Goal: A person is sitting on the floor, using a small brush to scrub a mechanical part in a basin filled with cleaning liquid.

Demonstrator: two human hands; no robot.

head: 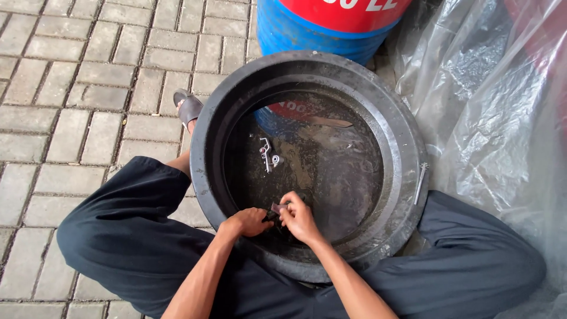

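Observation:
A large black round tub [204, 147] stands between my knees, holding dark liquid. At its near edge, just above the liquid, my left hand [247, 223] and my right hand [299, 218] close together on a small dark metal part [276, 208]. The part is mostly hidden by my fingers. Further out in the liquid lie a few small shiny metal pieces [267, 155].
A blue and red drum [331, 23] stands behind the tub and is mirrored in the liquid. Clear plastic sheeting [490, 100] covers the right side. A thin metal rod [420, 183] rests on the tub's right rim. Grey paving bricks [77, 88] lie at left, with my sandalled foot [188, 107].

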